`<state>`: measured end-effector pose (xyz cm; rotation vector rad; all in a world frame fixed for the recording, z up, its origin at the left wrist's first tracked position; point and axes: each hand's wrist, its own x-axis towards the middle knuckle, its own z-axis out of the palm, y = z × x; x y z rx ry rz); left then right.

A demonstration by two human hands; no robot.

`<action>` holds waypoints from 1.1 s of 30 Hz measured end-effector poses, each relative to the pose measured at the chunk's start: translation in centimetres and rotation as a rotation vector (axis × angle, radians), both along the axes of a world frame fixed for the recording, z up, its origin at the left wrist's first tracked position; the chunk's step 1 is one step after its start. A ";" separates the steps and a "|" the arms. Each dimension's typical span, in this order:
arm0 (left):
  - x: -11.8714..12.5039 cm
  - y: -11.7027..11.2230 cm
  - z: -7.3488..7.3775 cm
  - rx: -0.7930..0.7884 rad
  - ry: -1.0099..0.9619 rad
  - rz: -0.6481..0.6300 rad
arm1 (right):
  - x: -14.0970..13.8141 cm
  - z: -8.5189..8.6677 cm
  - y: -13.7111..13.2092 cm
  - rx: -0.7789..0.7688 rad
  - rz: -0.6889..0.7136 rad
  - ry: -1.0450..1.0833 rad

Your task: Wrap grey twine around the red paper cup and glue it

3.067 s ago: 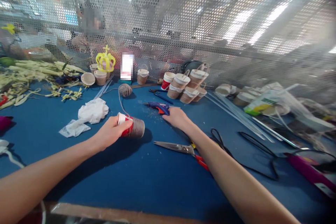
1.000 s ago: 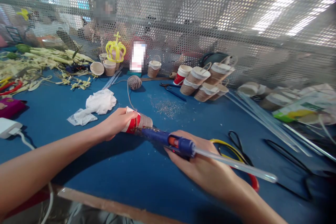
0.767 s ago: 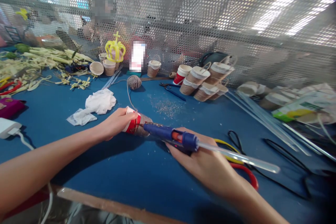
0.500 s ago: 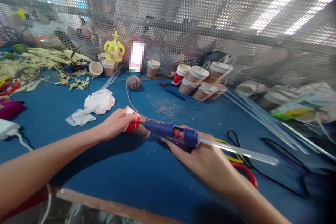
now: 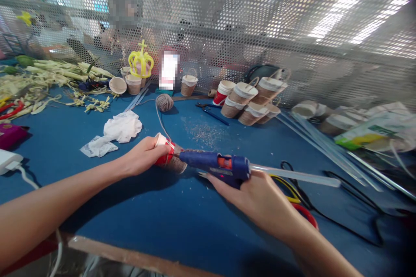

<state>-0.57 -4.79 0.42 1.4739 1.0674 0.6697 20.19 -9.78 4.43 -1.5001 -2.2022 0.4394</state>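
Observation:
My left hand (image 5: 147,154) is wrapped round a red and white paper cup (image 5: 165,158), tipped on its side just above the table. Grey-brown twine (image 5: 177,165) is wound round the cup's lower part, and a strand runs back to a ball of twine (image 5: 164,102). In my right hand (image 5: 256,199) is a blue hot glue gun (image 5: 212,166), with a long clear glue stick (image 5: 295,175) protruding from its rear. The gun's nozzle is at the cup's side, by the twine's edge; whether it touches is unclear. Yellow- and red-handled scissors (image 5: 303,214) lie partly hidden behind my right wrist.
Twine-wrapped cups (image 5: 243,91) are stacked at the back right, near blue-handled pliers (image 5: 216,114). Clear glue sticks (image 5: 325,151) and a black cord (image 5: 349,220) lie at right. Crumpled white plastic (image 5: 122,126) rests left of centre. A perforated metal screen (image 5: 208,13) borders the table's back.
The glue gun has turned slightly and its rear end has shifted a little right. The cup has dropped slightly in view, still in my left hand.

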 end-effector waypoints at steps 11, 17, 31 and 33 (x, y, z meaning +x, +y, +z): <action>-0.1 -0.1 -0.2 0.011 -0.052 -0.019 | -0.1 0.4 0.1 -0.028 -0.025 -0.003; 0.0 -0.2 0.2 0.008 -0.043 -0.012 | -0.1 -0.1 0.0 -0.063 -0.074 0.021; -0.4 -0.2 -0.1 0.106 0.094 -0.023 | -0.2 1.0 0.4 -0.289 -0.183 0.168; -0.5 -0.2 -0.1 0.110 0.096 -0.027 | -0.3 1.2 0.4 -0.301 -0.186 0.166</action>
